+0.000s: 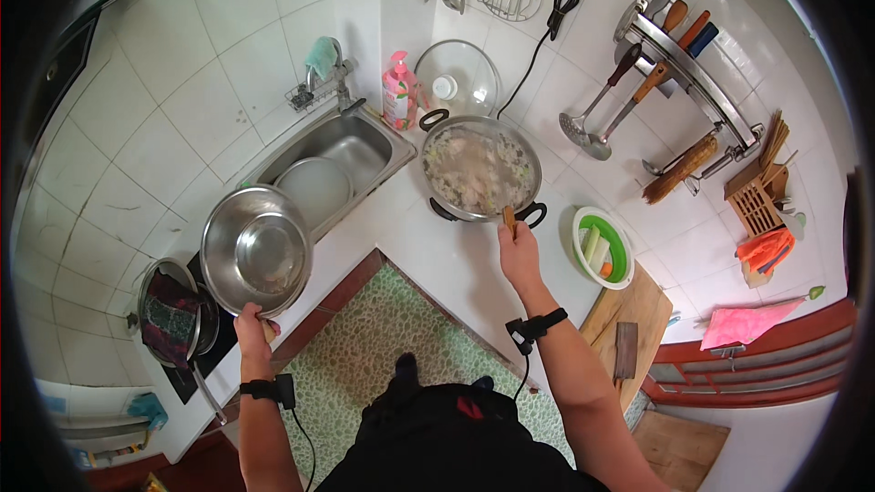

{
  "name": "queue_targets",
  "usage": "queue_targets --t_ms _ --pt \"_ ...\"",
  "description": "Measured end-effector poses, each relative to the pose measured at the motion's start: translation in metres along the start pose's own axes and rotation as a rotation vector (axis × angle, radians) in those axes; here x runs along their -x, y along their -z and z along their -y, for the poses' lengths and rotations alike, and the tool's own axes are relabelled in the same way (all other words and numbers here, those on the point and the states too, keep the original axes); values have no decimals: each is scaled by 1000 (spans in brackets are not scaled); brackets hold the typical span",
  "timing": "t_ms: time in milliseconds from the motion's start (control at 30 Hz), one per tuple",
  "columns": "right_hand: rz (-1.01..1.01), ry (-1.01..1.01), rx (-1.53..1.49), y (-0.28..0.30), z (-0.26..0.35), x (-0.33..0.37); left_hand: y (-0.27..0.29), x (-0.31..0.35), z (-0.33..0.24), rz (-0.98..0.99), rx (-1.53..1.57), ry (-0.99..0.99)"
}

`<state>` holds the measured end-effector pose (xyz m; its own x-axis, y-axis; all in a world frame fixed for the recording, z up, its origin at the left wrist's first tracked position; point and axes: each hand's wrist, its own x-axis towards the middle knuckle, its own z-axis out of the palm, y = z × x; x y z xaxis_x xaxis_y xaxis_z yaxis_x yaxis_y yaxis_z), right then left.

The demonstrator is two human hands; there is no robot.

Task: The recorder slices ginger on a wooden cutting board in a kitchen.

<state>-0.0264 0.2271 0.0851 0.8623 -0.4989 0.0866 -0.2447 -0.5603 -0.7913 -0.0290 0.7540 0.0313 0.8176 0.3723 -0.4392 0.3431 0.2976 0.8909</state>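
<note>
My left hand point(252, 337) is closed round the handle of a shiny steel saucepan point(219, 255), held out over the counter between the sink and the stove. A little clear liquid or a reflection shows in its bottom; I cannot tell which. My right hand point(519, 260) grips a wooden-handled utensil point(509, 216) at the near rim of a wide steel pot point(540, 173) with black side handles. Its working end is hidden in the pot, so its kind is unclear. Cloudy broth with pale pieces and green bits point(478, 164) fills the pot.
Left of the pot is a steel sink point(387, 141) with a round pan or lid inside. A pink pump bottle point(399, 91) and glass lid point(460, 73) stand behind. Right: a green-and-white basket point(624, 246) of cut vegetables and a cutting board point(597, 314) with a cleaver point(626, 351).
</note>
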Motion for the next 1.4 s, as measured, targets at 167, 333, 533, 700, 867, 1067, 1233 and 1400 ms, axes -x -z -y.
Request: queue_targets --t_ms 167,333,533,700,867,1067,1233,1400 --pt "132 -231 -387 21 -2 13 -41 36 -11 129 -179 81" --pt "339 -479 -870 67 2 39 -80 54 34 597 -707 -147" --pt "423 -556 -1053 103 2 73 -149 79 100 940 -810 -178" --pt "437 -559 -1070 125 0 94 -216 117 114 845 -599 354" --pt "502 -606 -1012 143 -3 123 -244 120 148 797 -571 344" --pt "557 -735 -915 155 -35 160 -266 123 165 806 -551 339" --pt "611 -831 -942 148 -61 177 -278 123 175 768 -549 404" --pt "642 -998 -1041 118 -91 175 -282 124 182 727 -494 413"
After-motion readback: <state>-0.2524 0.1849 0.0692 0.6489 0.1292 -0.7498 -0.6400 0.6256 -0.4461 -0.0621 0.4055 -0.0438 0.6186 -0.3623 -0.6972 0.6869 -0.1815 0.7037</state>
